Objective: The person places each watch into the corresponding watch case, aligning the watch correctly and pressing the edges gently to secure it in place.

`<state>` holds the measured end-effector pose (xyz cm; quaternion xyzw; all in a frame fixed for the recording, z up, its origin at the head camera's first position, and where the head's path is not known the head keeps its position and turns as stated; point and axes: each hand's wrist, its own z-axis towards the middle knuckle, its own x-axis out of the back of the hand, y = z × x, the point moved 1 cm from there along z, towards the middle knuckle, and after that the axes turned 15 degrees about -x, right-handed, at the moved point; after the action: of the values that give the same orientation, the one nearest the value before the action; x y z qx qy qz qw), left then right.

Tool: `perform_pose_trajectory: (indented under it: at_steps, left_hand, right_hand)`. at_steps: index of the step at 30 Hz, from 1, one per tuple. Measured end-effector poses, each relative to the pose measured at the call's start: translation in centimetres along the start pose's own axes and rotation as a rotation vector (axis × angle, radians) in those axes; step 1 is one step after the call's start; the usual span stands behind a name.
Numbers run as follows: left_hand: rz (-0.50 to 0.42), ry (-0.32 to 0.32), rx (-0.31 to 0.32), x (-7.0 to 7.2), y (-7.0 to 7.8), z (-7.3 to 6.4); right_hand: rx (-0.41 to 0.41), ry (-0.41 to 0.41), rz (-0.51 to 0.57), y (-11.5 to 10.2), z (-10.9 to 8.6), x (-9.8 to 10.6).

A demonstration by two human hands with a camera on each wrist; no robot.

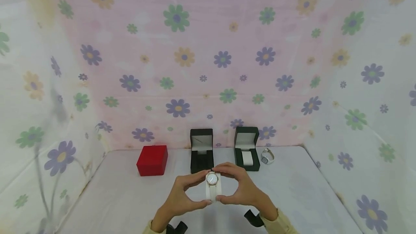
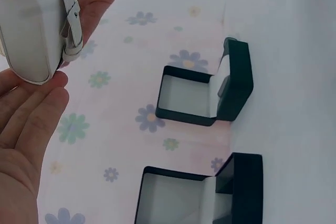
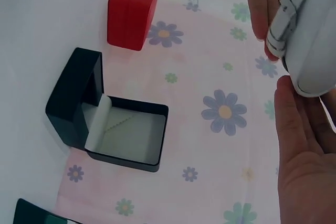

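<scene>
Flowered cloth (image 1: 201,39) backs the bench (image 1: 107,198); above it, left hand (image 1: 177,196) and right hand (image 1: 246,187) pinch a cushioned watch (image 1: 212,179) between their fingers, cropped in both wrist views. Beyond lie an open black box (image 1: 194,161), open green box (image 1: 238,160), second watch (image 1: 264,160) and red box (image 1: 152,160).

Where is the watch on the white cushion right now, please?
In the head view, the watch is at lower centre on the white cushion, held between the left hand and right hand, in front of the open black box.

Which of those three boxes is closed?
The red box, on the far left, is shut; the middle box and the right box both stand open.
</scene>
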<state>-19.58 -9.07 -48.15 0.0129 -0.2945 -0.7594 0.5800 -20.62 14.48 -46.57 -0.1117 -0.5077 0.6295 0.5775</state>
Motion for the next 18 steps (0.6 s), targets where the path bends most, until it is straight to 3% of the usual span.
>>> perform_pose_trajectory:
  at_steps: [7, 13, 18]
  left_hand:
    - [-0.064, 0.009, 0.024, -0.07, -0.18, 0.01]
    - [-0.057, 0.014, 0.042, -0.17, -0.25, -0.08]
    - [-0.047, 0.021, 0.02, -0.29, -0.36, -0.07]
  right_hand:
    - [-0.07, -0.019, 0.018, 0.24, -0.08, -0.56]
    - [-0.117, -0.004, -0.006, 0.18, -0.02, -0.72]
    - [-0.125, -0.015, 0.008, 0.14, 0.02, -0.69]
